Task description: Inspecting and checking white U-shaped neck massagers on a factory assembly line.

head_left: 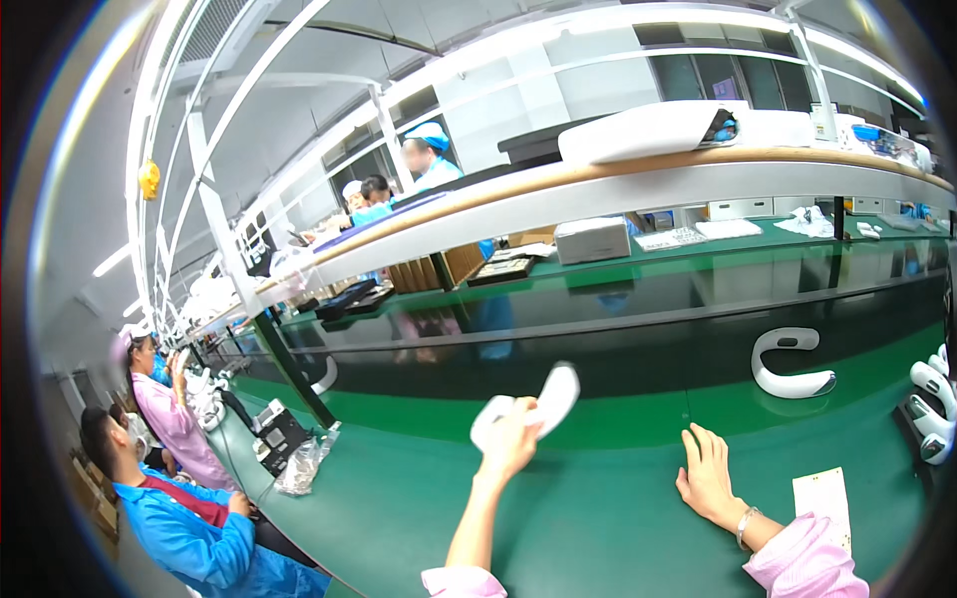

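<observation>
My left hand (510, 439) is closed around a white curved, C-shaped plastic device (560, 397), lifted over the green bench. Part of the device is hidden behind my fingers. My right hand (710, 476) is over the green bench top (608, 518) with its fingers stretched out and nothing in them. Beyond it, farther to the right, lies another white C-shaped device (763, 364) with a dark oval near its upper end. A pale rectangular sheet (825, 488) lies beside my right forearm, partly covered by the pink sleeve.
At the right edge, several similar white devices (932, 384) stand in a dark holder. A black box-like unit (283, 439) and a clear plastic bag (299, 468) sit at left. A raised shelf (618, 187) spans the back. A person in blue (189, 528) sits at left.
</observation>
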Motion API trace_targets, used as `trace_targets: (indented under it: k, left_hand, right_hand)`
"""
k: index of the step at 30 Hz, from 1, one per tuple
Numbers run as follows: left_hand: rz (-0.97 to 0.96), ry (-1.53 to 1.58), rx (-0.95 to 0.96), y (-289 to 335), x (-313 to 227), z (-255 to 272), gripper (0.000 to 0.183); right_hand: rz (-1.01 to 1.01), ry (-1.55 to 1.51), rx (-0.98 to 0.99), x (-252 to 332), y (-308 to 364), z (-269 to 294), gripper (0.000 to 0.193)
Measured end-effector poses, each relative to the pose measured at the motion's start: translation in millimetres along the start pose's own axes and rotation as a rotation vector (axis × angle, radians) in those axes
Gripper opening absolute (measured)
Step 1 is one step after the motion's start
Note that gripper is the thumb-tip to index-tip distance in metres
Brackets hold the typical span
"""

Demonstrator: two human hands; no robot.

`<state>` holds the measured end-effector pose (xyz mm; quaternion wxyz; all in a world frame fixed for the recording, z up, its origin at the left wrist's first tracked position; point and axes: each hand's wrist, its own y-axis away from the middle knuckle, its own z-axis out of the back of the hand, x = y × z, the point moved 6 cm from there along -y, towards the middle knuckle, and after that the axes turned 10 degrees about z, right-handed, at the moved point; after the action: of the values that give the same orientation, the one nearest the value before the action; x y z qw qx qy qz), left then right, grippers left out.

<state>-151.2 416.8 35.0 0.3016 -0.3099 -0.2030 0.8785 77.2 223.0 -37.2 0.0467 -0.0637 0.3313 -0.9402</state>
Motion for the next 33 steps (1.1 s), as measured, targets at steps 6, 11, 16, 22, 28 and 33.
trace_targets:
  k: [6,11,16,22,28,33]
  left_hand:
    - [-0.169,0.522,0.707,87.2,-152.7,46.6,0.042]
    - [-0.007,0.967,0.634,115.0,-183.3,72.9,0.052]
    - [0.22,1.473,0.831,179.5,-203.6,19.6,0.072]
    - [0.249,2.025,0.772,219.7,-237.8,7.6,0.054]
    - [0.499,1.877,0.721,229.8,-233.2,-6.0,0.049]
    - [0.578,2.062,0.733,230.5,-220.5,-18.4,0.046]
  right_hand:
    - [0.484,0.013,-0.128,74.5,-11.1,130.6,0.075]
    - [0.254,-0.321,-0.207,62.7,23.4,196.3,0.05]
    - [-0.609,-1.083,-0.226,12.9,111.8,174.4,0.035]
    - [-0.874,-1.489,-0.115,27.1,159.5,148.6,0.041]
    - [-0.908,-1.461,-0.143,26.9,180.2,139.5,0.04]
    - [-0.945,-1.316,-0.142,28.2,184.1,146.5,0.041]
